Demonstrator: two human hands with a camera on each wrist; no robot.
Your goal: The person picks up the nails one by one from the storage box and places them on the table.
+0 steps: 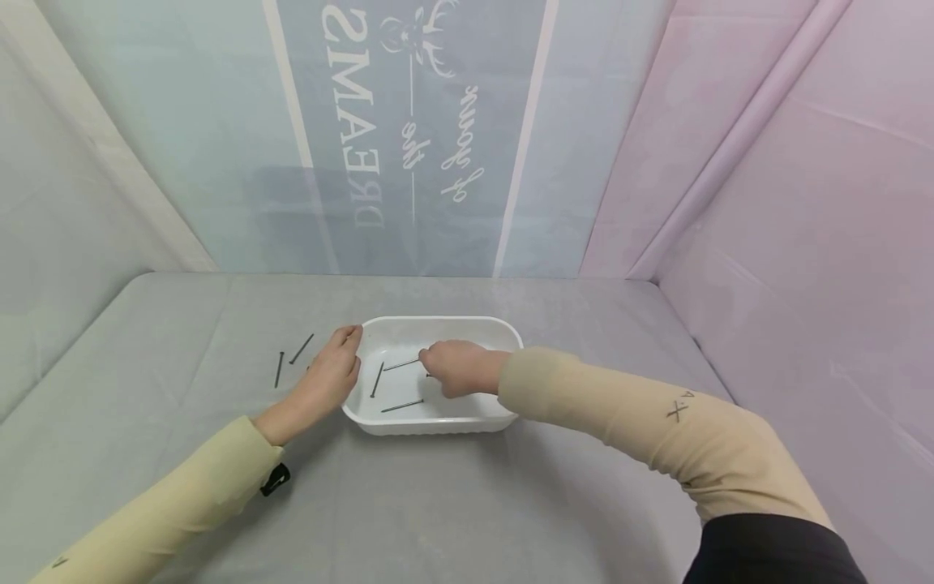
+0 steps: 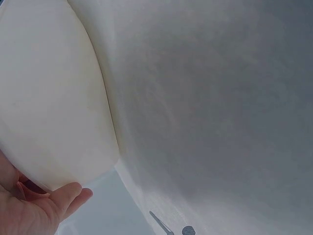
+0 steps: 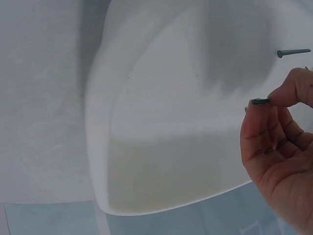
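Observation:
A white rectangular dish (image 1: 430,426) sits on the grey cloth. My left hand (image 1: 332,373) grips its left side, fingers at the rim; the left wrist view shows that hand (image 2: 39,210) against the dish wall (image 2: 58,98). Inside the dish, my right hand (image 1: 461,369) pinches a nail (image 1: 401,365) by one end. The right wrist view shows this nail (image 3: 260,101) between thumb and forefinger. Loose on the dish floor lie a slanted nail (image 1: 377,380) and a near-level nail (image 1: 402,405). Part of another nail (image 1: 428,375) shows beneath my right hand.
Left of the dish, an upright-lying nail (image 1: 280,369) and a slanted nail (image 1: 302,349) rest on the grey cloth (image 1: 182,349). A printed blue curtain (image 1: 416,243) hangs behind, with a pink cloth wall (image 1: 803,243) on the right and a pale one (image 1: 58,219) on the left.

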